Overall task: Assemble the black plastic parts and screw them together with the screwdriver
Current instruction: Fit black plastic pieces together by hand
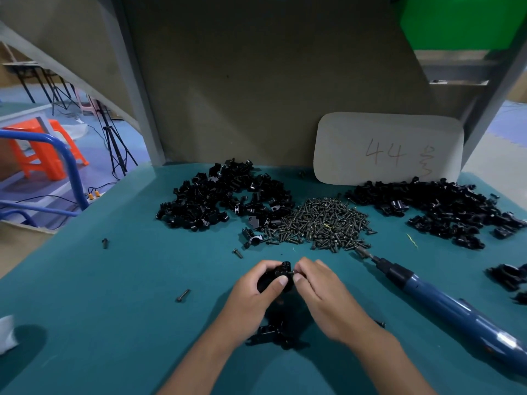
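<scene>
My left hand point(258, 283) grips a black plastic part point(281, 273) above the teal table, thumb across its side. My right hand point(319, 286) pinches a small dark screw point(291, 272) against the part's side. The blue electric screwdriver point(445, 297) lies on the table to the right, its bit pointing at the screw pile point(322, 223). A heap of black parts point(222, 195) sits at the back left and another heap point(445, 206) at the back right. Several black pieces point(276, 332) lie between my forearms, partly hidden.
Loose screws lie on the teal table point(114, 309), one at the front left point(182, 295), one nearer the piles point(237, 253), one far left point(105, 243). A white card marked 44 point(387, 149) leans on the back wall. More black parts point(510, 276) sit at the right edge.
</scene>
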A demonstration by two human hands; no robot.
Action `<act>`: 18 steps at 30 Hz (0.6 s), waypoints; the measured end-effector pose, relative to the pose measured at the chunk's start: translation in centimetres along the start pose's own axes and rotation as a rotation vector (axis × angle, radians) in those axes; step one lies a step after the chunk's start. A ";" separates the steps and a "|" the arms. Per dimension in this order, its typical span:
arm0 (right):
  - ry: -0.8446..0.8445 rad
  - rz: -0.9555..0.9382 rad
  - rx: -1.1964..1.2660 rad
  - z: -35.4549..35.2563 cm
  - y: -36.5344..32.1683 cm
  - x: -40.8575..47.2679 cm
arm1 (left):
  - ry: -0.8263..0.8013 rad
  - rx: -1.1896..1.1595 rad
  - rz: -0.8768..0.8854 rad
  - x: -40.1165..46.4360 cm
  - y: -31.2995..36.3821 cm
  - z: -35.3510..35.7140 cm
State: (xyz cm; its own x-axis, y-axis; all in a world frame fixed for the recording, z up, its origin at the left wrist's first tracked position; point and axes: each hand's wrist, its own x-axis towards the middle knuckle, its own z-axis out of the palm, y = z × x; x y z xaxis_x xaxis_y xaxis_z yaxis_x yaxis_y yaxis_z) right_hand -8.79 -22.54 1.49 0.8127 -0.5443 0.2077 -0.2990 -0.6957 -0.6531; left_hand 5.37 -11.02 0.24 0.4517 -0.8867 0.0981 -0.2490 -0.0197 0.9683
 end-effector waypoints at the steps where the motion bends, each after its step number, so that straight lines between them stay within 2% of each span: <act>1: -0.021 -0.016 -0.031 -0.2 0.1 0.0 | -0.007 0.003 0.003 0.0 0.0 0.0; 6: -0.025 -0.035 -0.021 -0.2 0.0 0.3 | -0.037 -0.006 0.039 -0.1 0.1 0.1; 11: -0.021 0.059 -0.050 -0.3 -0.1 0.1 | -0.051 0.002 0.047 -0.1 0.1 0.0; 18: -0.025 -0.031 -0.136 -0.8 0.3 -0.2 | -0.034 0.000 0.009 -0.1 0.0 0.0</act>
State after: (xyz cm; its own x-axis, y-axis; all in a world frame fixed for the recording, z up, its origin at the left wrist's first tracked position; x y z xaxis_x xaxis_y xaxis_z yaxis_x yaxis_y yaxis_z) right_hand -9.44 -23.07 1.83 0.8343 -0.5108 0.2074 -0.3370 -0.7703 -0.5414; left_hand 5.30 -10.94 0.22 0.4196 -0.9023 0.0993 -0.2534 -0.0114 0.9673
